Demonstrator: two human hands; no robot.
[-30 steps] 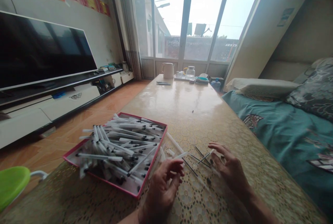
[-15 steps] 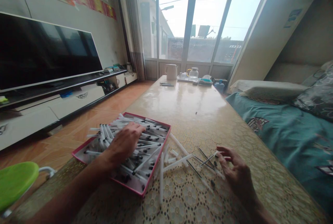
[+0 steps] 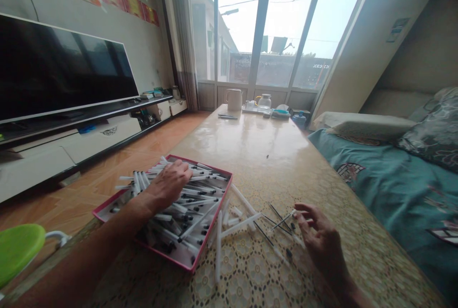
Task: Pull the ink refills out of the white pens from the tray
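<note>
My left hand point(image 3: 175, 174) reaches over a shallow pink-rimmed box point(image 3: 223, 198) heaped with white pens with black ends point(image 3: 196, 220). Its fingers are bent down among the far pens, and what they grip is hidden. On the right, my right hand point(image 3: 318, 231) is closed at the thumb and forefinger around the pale end of a thin pen refill point(image 3: 282, 220). Just left of that hand, more dark refills point(image 3: 266, 232) lie crossed on the table. A small black cap point(image 3: 289, 253) and several white pen barrels point(image 3: 218, 251) lie nearby.
The long patterned table point(image 3: 250, 270) runs toward the windows. At its far end stand a beige jug point(image 3: 234, 100), a glass teapot point(image 3: 265, 102) and a tissue box point(image 3: 280, 113). A teal-covered bed point(image 3: 379, 189) borders the right, a green stool point(image 3: 21, 251) the left.
The view has shifted slightly. My left hand has moved slightly up and away over the pens, still in the box. My right hand stays nearly still at the refill.
</note>
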